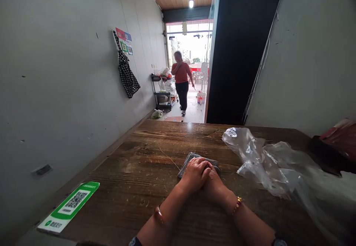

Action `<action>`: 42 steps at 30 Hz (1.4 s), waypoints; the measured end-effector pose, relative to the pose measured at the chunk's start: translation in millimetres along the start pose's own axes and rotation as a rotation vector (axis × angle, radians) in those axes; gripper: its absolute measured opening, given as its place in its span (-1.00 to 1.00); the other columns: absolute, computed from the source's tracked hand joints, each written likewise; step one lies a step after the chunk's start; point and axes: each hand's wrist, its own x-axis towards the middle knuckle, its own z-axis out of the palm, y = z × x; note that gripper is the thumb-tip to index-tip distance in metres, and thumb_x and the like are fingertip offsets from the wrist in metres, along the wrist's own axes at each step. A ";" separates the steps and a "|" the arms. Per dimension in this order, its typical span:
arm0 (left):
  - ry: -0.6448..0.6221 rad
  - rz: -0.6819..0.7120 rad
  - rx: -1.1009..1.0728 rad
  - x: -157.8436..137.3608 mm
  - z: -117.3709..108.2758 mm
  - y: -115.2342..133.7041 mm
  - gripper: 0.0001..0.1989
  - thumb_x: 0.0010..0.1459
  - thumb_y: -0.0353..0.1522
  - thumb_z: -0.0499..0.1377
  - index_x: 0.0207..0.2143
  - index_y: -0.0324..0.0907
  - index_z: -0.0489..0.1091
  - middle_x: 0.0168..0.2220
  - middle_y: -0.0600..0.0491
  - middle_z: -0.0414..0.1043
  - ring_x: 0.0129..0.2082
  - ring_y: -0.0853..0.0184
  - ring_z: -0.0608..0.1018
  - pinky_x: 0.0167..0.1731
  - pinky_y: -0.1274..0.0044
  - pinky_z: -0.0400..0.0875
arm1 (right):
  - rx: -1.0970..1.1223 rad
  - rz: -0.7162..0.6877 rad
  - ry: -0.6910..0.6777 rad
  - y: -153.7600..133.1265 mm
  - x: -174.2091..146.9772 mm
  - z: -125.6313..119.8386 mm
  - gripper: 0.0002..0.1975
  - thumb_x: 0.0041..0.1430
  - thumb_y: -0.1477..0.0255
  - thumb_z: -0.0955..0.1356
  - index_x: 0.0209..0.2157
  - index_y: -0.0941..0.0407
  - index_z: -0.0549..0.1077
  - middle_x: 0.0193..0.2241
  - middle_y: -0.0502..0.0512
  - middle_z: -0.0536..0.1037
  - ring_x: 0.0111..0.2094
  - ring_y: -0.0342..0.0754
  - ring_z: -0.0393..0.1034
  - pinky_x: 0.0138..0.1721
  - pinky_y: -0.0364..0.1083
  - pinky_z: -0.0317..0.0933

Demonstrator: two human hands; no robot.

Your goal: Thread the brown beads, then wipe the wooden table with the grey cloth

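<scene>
My left hand (195,170) rests near the middle of the wooden table, its fingers curled over the fingers of my right hand (214,181). Both hands lie together on a folded grey cloth (184,167), which shows at their left and behind them. Most of my right hand's fingers are hidden beneath the left, so their grip on the cloth cannot be made out. A thin pale strand (169,158) lies on the wood just left of the cloth.
Crumpled clear plastic bags (250,155) spread over the table's right side, near a dark red object (339,140). A green payment QR card (71,205) lies at the left edge. Beyond the table (133,198), a person (182,77) stands near a loaded cart (162,94) and a bucket (201,98).
</scene>
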 end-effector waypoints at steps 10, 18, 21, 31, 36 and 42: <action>-0.001 0.017 -0.005 0.6 -0.6 -0.1 -0.72 0.27 -0.32 0.04 -0.06 -0.11 0.48 0.04 -0.06 0.48 0.04 0.17 0.47 0.13 0.23 0.29 | 0.006 -0.023 0.003 -7.4 2.7 -12.0 -0.45 0.18 0.23 0.27 0.20 0.04 0.35 0.17 0.16 0.41 0.20 0.18 0.22 0.27 0.20 -0.09; -0.016 0.013 -0.007 1.4 -0.9 -0.8 -0.71 0.27 -0.33 0.04 -0.05 -0.15 0.49 0.05 -0.10 0.47 0.06 0.16 0.45 0.14 0.23 0.28 | -0.006 -0.005 -0.012 -5.8 2.7 -8.3 -0.42 0.15 0.27 0.30 0.22 0.02 0.32 0.18 0.14 0.41 0.21 0.19 0.22 0.28 0.20 -0.10; -0.001 0.026 -0.021 1.2 -0.5 -1.4 -0.71 0.27 -0.33 0.04 -0.05 -0.11 0.49 0.03 -0.07 0.48 0.05 0.17 0.46 0.13 0.23 0.29 | -0.023 0.001 -0.017 -6.5 2.6 -8.7 -0.44 0.17 0.28 0.30 0.22 0.03 0.32 0.18 0.15 0.41 0.20 0.19 0.23 0.26 0.19 -0.05; -0.009 0.013 -0.013 0.6 0.1 -1.9 -0.71 0.27 -0.33 0.05 -0.04 -0.11 0.48 0.05 -0.07 0.47 0.06 0.17 0.46 0.15 0.23 0.28 | 0.027 -0.012 0.020 -3.6 1.4 -4.8 -0.46 0.19 0.28 0.29 0.21 0.01 0.34 0.14 0.13 0.45 0.19 0.19 0.24 0.27 0.22 -0.10; -0.019 -0.002 -0.004 0.6 -0.5 -0.6 -0.72 0.26 -0.34 0.06 -0.06 -0.14 0.49 0.06 -0.09 0.46 0.07 0.16 0.46 0.16 0.23 0.27 | 0.034 -0.004 -0.016 -5.5 3.0 -8.5 -0.46 0.18 0.25 0.29 0.20 0.02 0.35 0.15 0.15 0.44 0.20 0.21 0.23 0.26 0.23 -0.08; -0.009 0.004 -0.005 0.4 -0.7 -0.9 -0.72 0.26 -0.34 0.06 -0.06 -0.12 0.49 0.05 -0.07 0.47 0.05 0.17 0.46 0.14 0.25 0.29 | 0.034 0.005 -0.020 -7.5 2.4 -10.8 -0.45 0.17 0.22 0.28 0.19 0.04 0.36 0.16 0.17 0.42 0.20 0.22 0.22 0.27 0.24 -0.08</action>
